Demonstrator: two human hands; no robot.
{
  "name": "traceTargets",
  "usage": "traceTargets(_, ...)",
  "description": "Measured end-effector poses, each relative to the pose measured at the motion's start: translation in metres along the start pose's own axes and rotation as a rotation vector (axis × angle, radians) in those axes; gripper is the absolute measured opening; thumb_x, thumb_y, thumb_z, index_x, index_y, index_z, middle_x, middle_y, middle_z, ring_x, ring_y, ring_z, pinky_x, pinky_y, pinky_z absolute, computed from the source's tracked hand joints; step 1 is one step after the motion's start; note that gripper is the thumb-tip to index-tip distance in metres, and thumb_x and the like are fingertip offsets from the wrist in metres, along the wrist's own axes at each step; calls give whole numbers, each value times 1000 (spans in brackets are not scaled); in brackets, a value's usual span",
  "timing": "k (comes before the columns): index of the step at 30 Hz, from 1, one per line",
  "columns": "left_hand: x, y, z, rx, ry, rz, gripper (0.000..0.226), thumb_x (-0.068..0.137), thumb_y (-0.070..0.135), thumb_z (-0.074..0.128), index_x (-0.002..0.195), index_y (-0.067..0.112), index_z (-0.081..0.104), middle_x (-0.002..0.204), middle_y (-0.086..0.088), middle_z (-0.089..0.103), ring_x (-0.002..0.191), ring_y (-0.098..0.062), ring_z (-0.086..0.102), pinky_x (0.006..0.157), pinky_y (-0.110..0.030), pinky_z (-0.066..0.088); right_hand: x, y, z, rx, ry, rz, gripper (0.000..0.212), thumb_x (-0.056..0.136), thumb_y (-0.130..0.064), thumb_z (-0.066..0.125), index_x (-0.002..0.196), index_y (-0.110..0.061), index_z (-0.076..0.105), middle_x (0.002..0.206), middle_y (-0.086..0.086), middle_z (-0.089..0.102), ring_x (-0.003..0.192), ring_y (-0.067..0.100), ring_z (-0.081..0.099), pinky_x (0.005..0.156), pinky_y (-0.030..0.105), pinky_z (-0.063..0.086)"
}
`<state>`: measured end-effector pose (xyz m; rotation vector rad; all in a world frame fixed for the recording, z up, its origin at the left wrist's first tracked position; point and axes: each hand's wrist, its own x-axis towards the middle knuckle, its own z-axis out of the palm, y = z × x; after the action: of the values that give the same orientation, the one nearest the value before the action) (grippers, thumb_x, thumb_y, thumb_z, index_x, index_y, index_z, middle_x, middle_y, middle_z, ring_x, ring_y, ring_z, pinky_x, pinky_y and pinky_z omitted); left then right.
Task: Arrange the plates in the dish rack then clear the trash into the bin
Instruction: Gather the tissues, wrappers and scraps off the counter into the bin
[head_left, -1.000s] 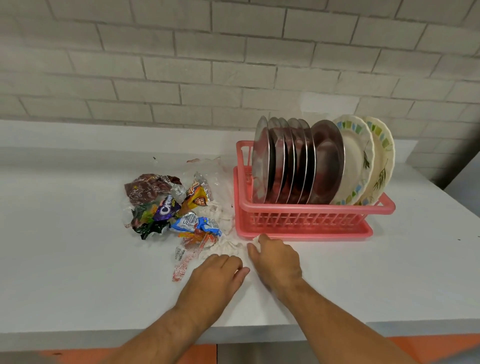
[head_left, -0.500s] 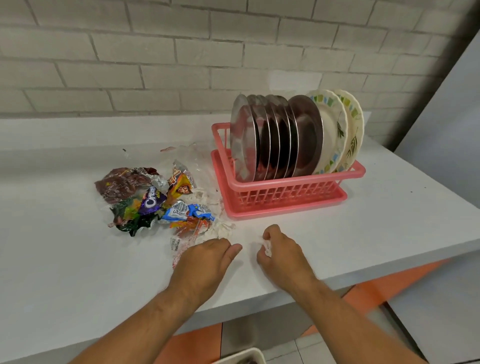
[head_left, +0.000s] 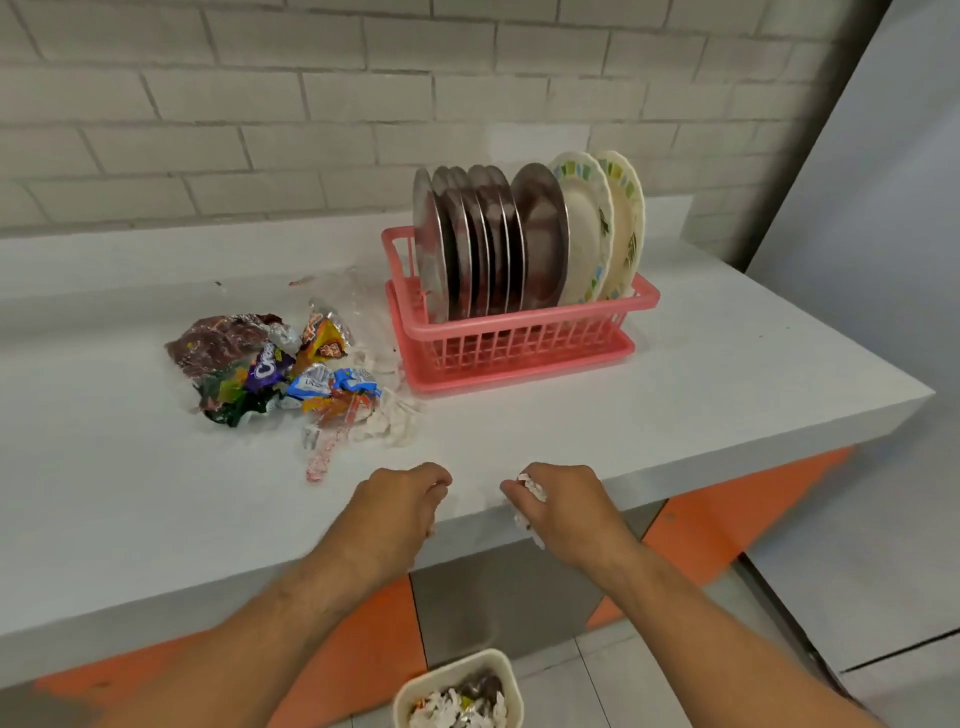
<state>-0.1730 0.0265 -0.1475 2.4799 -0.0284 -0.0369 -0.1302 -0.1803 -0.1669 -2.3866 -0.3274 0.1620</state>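
Several steel plates (head_left: 488, 244) and two patterned ceramic plates (head_left: 592, 228) stand upright in the pink dish rack (head_left: 519, 325). Left of the rack lies a heap of crumpled snack wrappers (head_left: 270, 369), with torn white paper scraps (head_left: 395, 421) beside it. At the counter's front edge my right hand (head_left: 566, 504) grips a wad of white paper scraps. My left hand (head_left: 395, 509) is beside it with curled fingers; a sliver of white shows under its palm. On the floor below stands a cream bin (head_left: 415, 686) holding paper and wrappers.
The white counter (head_left: 727, 395) ends at a corner on the right, next to a grey panel (head_left: 883, 260). A brick wall runs behind. A loose red-and-clear wrapper strip (head_left: 324, 454) lies near my left hand. Orange and steel cabinet fronts are below the counter.
Both hands drew back from the rack's foot to the counter's front edge. My right hand closed on white scraps, my left curled up. The view tilted down, and the bin came into sight.
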Motion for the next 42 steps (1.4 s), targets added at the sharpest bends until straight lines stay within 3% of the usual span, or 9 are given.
traceTargets(5, -29, 8, 47, 194, -137, 45, 23, 101, 35, 39, 103, 26, 60, 89, 4, 62, 78, -14, 57, 69, -27, 43, -37, 36, 13, -52, -117, 10, 35, 95, -44, 53, 62, -30, 50, 67, -5, 63, 62, 10, 61, 59, 27, 51)
traceTargets(9, -50, -3, 83, 274, -125, 26, 39, 98, 53, 32, 75, 28, 51, 69, 9, 57, 65, -9, 55, 57, -29, 38, -62, 71, 33, -147, -171, 26, 41, 95, -48, 51, 60, -28, 43, 65, -10, 50, 57, 4, 48, 48, 18, 29)
traceTargets(12, -59, -14, 105, 330, -196, 36, 41, 91, 61, 41, 64, 30, 42, 70, 11, 48, 64, -5, 47, 55, -29, 35, -77, 90, 47, -128, -228, 80, 35, 90, -52, 57, 67, -26, 54, 67, -12, 50, 55, 3, 42, 47, 21, 27)
traceTargets(15, -61, -25, 123, 374, -270, 33, 39, 86, 55, 56, 62, 31, 39, 76, 12, 45, 65, -5, 45, 53, -27, 31, -82, 102, 60, -146, -243, 118, 36, 84, -50, 66, 63, -27, 47, 66, -9, 52, 55, 5, 47, 46, 24, 31)
traceTargets(22, -52, -90, 188, 410, -412, -64, 41, 92, 54, 49, 62, 27, 48, 66, 7, 55, 60, -10, 55, 54, -28, 44, -70, 152, 131, -308, -268, -4, 36, 91, -46, 56, 66, -27, 37, 71, -9, 50, 63, 9, 49, 50, 28, 33)
traceTargets(27, -40, -179, 285, 434, -511, -126, 32, 94, 52, 49, 80, 23, 57, 79, 2, 60, 73, -16, 59, 64, -33, 50, -53, 232, 238, -354, -361, -56, 23, 92, -48, 51, 89, -26, 54, 87, -4, 55, 77, 18, 53, 62, 30, 37)
traceTargets(30, -40, -236, 338, 498, -503, -117, 45, 94, 56, 43, 86, 18, 63, 82, -2, 62, 74, -20, 58, 65, -34, 50, -41, 280, 310, -398, -405, -60, 30, 96, -44, 45, 109, -22, 59, 108, 2, 60, 94, 23, 58, 73, 32, 43)
traceTargets(33, -41, -283, 384, 503, -458, -153, 53, 93, 64, 34, 79, 20, 59, 76, 0, 54, 72, -21, 54, 61, -31, 42, -25, 321, 374, -426, -457, -57, 30, 95, -41, 47, 112, -19, 58, 114, 5, 60, 103, 26, 58, 80, 33, 45)
traceTargets(42, -42, -368, 479, 460, -276, -126, 40, 97, 56, 29, 75, 26, 44, 90, 0, 62, 85, -22, 59, 65, -30, 39, 4, 394, 485, -303, -682, 78, 51, 80, -40, 71, 125, -27, 49, 124, -6, 54, 109, 19, 54, 93, 34, 47)
